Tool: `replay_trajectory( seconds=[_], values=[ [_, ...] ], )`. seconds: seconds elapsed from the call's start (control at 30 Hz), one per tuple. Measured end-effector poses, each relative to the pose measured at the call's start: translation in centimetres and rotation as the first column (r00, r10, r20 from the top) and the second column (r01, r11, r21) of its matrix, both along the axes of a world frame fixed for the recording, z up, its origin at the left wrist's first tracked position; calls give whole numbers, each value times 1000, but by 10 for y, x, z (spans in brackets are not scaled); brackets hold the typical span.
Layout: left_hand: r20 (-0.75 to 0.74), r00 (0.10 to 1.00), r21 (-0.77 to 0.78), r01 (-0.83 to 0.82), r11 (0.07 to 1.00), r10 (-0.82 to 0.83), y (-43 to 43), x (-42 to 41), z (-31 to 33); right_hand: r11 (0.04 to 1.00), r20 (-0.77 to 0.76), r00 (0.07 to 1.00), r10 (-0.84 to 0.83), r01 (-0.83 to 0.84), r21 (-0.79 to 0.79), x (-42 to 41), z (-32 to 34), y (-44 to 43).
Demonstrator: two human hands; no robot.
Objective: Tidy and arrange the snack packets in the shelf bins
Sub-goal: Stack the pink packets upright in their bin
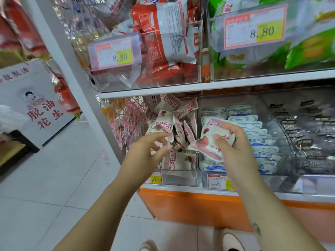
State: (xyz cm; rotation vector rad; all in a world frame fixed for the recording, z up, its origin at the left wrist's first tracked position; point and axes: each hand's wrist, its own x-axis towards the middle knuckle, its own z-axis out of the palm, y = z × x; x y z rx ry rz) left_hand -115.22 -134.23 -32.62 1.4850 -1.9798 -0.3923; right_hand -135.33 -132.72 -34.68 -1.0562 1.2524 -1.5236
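right hand grips pink packet | left hand seemingly touching packets in bin (grip unclear)

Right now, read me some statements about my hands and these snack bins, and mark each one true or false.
1. The right hand holds pink-and-white packets. True.
2. The blue-and-white packets sit in the bin left of the pink-and-white ones. False: their bin is to the right.
3. Both upper price tags read 8.80. True.
4. The left hand reaches up to the top shelf. False: it is at the lower bin of pink-and-white packets.
5. The shelf base below the bins is orange. True.
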Motion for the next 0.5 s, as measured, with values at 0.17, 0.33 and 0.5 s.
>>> replay_trajectory(
  seconds=[0.17, 0.33, 0.5],
  values=[
    [410, 909, 86, -116, 989, 72, -38, 6, -10, 999, -70, 997, -18, 21, 36, -3, -1, -3],
    [730, 681, 90, -1, 996, -66, -66, -21, -16, 997, -92, 995, -42, 48, 64, -2, 2, -6],
    [895, 417, 177, -1, 984, -160, -77, -36, -27, 997, -80, 997, -23, 29, 75, -6, -3, -11]
  ],
)
